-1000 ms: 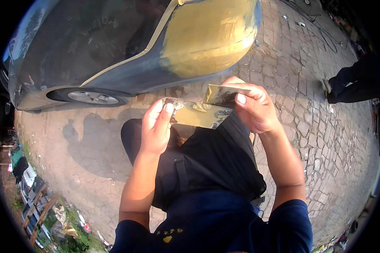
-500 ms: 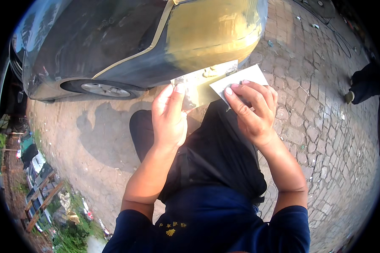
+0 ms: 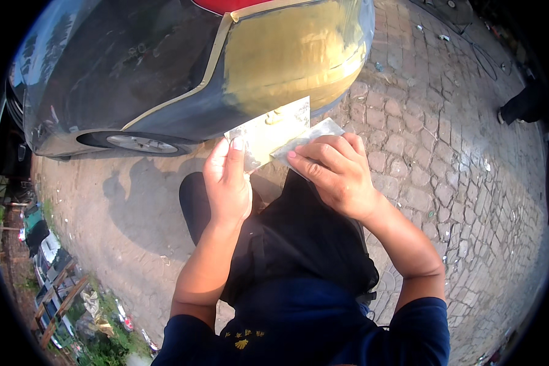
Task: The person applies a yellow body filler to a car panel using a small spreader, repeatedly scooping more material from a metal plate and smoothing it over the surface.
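My left hand point(image 3: 229, 180) is closed on the near left corner of a flat mixing plate point(image 3: 283, 128), its thumb on top. Yellowish putty point(image 3: 276, 116) is smeared over the plate, with a small lump near the far edge. A thin grey putty spreader point(image 3: 323, 129) is gripped in my right hand point(image 3: 335, 168), fingers laid across its upper face. The spreader's left edge meets or overlaps the plate's near right side; exact contact is hard to see. Beyond both stands a dark car point(image 3: 146, 67), its corner panel point(image 3: 287, 55) coated with yellow filler.
Masking tape point(image 3: 207, 79) borders the filled panel. A car wheel point(image 3: 141, 144) sits at the left. Stone paving point(image 3: 445, 183) spreads to the right, where another person's dark-clothed leg point(image 3: 521, 104) shows. Boards and scrap point(image 3: 61, 293) lie among plants at lower left.
Both hands have shifted left and slightly nearer. The spreader has turned and come down against the plate's right side. More of the car's red part shows at the top.
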Action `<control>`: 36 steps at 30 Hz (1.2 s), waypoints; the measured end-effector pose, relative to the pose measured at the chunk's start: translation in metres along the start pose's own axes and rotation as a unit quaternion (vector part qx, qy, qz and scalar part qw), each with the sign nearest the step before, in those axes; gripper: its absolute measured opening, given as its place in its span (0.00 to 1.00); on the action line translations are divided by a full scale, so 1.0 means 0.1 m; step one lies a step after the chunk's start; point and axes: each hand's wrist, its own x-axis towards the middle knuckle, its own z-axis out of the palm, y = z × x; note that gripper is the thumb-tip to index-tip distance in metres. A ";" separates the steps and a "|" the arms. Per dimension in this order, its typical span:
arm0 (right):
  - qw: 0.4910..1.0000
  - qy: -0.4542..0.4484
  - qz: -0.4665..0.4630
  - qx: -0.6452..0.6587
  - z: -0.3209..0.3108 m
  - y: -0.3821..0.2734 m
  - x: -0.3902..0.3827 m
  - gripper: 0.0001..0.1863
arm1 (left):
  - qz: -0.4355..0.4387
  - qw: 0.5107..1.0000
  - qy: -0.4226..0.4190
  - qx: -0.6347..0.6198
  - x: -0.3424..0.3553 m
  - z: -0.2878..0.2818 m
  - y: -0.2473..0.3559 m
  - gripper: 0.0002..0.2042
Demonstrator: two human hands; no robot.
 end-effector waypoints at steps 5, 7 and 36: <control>0.980 0.148 -0.005 -0.136 -0.08 0.48 0.40 0.25 | -0.004 0.999 0.047 0.005 0.06 -0.38 -0.08 0.14; 0.963 0.194 -0.005 -0.185 -0.04 0.68 0.55 0.25 | -0.007 0.999 0.049 -0.001 0.00 -0.50 -0.11 0.14; 0.903 0.249 0.012 -0.349 0.92 0.52 1.26 0.22 | -0.058 0.991 0.096 -0.068 -0.11 -1.51 -0.59 0.13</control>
